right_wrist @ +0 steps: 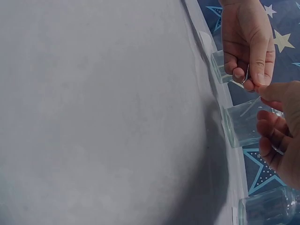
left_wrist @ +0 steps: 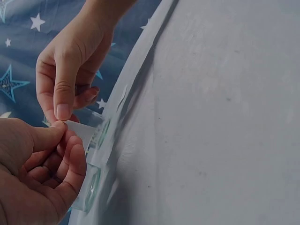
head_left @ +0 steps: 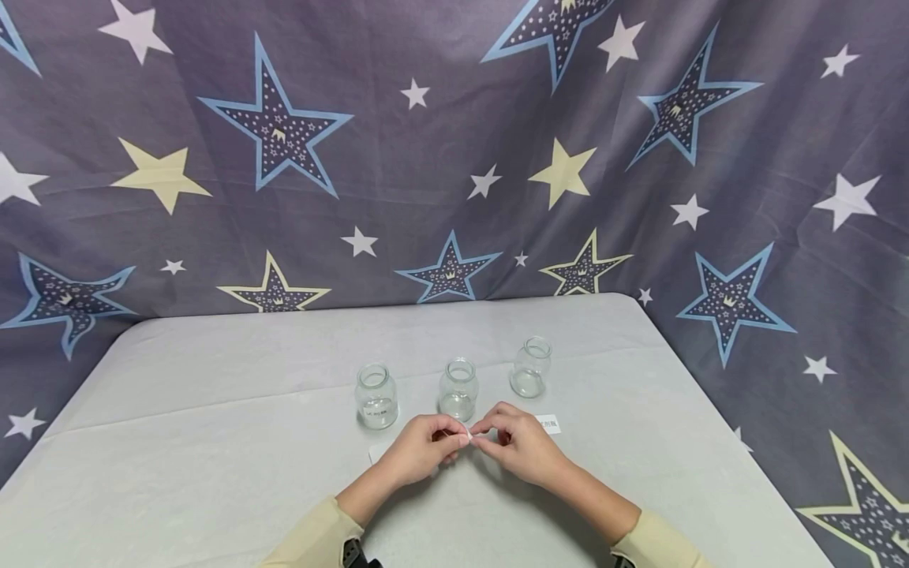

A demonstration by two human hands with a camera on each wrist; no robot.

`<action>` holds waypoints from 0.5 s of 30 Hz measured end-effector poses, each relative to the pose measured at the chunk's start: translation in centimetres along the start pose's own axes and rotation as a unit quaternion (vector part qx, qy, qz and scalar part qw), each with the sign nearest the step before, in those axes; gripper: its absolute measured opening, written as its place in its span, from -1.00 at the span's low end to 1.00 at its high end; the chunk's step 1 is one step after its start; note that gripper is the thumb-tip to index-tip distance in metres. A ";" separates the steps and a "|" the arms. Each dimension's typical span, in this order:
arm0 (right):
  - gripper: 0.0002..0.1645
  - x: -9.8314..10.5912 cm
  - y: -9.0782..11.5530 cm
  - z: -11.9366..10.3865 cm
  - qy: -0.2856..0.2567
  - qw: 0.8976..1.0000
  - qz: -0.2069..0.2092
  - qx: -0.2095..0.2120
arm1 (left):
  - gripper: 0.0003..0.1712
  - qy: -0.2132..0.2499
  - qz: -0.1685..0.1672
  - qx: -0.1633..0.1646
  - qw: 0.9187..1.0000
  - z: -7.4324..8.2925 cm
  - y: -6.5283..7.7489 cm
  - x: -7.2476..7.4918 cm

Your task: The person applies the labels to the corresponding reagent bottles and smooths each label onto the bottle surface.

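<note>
Fingers: left hand [head_left: 424, 448] and right hand [head_left: 521, 443] each pinch white slip [left_wrist: 81, 131], thumb against finger.
Left jar [head_left: 376, 394]: clear glass, labelled, left of middle jar [head_left: 458, 390].
Left card [head_left: 378, 452]: near-left of middle jar, partly hidden.
White slip: just nearside of middle jar.
Right jar [head_left: 530, 368]: right of middle jar, farther back.
Right card [head_left: 550, 424]: near-right of middle jar, printed.
</note>
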State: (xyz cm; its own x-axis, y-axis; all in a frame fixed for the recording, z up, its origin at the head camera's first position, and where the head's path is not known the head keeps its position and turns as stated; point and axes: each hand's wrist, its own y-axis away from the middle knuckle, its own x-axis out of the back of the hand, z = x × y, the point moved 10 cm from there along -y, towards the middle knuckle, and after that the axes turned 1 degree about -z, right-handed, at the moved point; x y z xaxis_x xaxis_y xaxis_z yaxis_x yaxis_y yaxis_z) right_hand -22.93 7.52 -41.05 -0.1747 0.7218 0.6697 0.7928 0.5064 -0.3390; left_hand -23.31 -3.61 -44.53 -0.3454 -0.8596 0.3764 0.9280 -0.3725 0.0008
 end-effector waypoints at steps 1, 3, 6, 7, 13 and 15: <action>-0.91 0.0 0.0 0.0 -0.001 1.000 0.000 -0.002 | -0.82 0.001 0.001 0.000 1.000 0.0 0.0 0.0; -0.90 -0.1 0.0 0.0 -0.002 1.000 0.001 -0.005 | -0.83 0.004 0.002 0.001 1.000 0.5 0.2 0.1; -0.90 -0.1 -0.1 0.1 -0.004 1.000 0.004 -0.007 | -0.84 0.010 0.007 0.001 1.000 0.7 0.3 0.2; -0.90 -0.1 -0.1 0.1 -0.005 1.000 0.005 -0.006 | -0.84 0.011 0.008 0.003 1.000 0.7 0.3 0.3; -0.91 -0.1 -0.2 0.0 -0.009 1.000 0.012 -0.001 | -0.83 0.012 0.009 0.007 1.000 0.0 0.0 0.4; -0.91 -0.1 -0.2 -0.1 -0.009 1.000 0.015 0.002 | -0.83 0.008 0.009 0.007 1.000 -0.1 0.0 0.5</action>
State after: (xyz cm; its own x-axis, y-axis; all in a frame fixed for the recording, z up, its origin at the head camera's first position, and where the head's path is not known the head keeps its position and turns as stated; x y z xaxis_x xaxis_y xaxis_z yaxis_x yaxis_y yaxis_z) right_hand -23.03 7.32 -41.01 -0.1618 0.7445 0.6477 0.7954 0.4869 -0.3609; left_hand -23.53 -4.03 -44.46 -0.3312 -0.8716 0.3613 0.9358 -0.3525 0.0076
